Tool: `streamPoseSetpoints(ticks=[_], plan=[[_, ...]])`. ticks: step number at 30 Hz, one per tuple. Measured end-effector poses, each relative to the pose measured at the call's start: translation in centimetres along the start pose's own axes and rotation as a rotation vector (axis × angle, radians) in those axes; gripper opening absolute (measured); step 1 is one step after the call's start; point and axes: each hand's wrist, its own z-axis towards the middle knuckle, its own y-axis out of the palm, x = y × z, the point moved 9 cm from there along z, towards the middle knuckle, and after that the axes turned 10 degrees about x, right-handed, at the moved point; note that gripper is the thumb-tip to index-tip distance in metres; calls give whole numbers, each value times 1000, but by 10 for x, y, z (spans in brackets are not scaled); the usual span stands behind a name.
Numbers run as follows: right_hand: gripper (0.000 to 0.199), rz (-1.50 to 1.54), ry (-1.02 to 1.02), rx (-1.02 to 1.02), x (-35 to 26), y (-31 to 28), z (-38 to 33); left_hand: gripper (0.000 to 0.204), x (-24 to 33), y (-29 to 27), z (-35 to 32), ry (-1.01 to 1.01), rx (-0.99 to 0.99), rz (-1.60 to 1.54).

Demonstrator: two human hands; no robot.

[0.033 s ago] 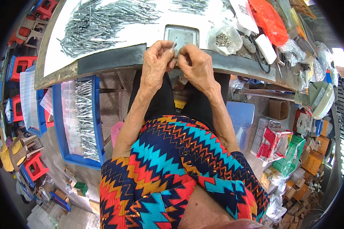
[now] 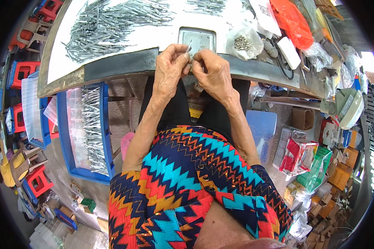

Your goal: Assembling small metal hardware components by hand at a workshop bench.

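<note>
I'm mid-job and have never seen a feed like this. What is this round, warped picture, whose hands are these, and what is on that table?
No machine here: a person wears a wide fisheye camera on the head, looking down, so straight edges bend near the rim. The left hand and right hand are the wearer's own, meeting at the near edge of the table. Together they pinch a small metal piece between the fingertips; it is too small to identify. On the white sheet lies a big pile of thin metal pins, a small metal tray just behind the hands, and a clear bag of small metal parts. Down to the left, a blue crate holds more pins.
</note>
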Motion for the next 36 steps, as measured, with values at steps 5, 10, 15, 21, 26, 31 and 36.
streamPoseSetpoints(ticks=[5, 10, 15, 21, 26, 31, 36], plan=[[9, 32, -30, -86, -9, 2, -6, 19, 3, 2, -3, 45, -54, 58], [10, 120, 148, -169, -2, 4, -7, 20, 2, 2, -5, 16, -68, 35], [10, 98, 195, -220, 8, 8, -8, 20, -4, 5, -5, -17, -116, 69], [11, 125, 213, -219, 9, 4, -9, 19, -7, 9, -7, -82, -127, 26], [10, 169, 280, -234, 14, 2, -14, 20, -8, 11, -11, -98, -129, 47], [11, 224, 307, -234, 16, -1, -18, 20, -7, 11, -15, -82, -143, 24], [12, 410, 433, -236, 25, 0, -29, 21, -13, 16, -22, -160, -186, -103]])
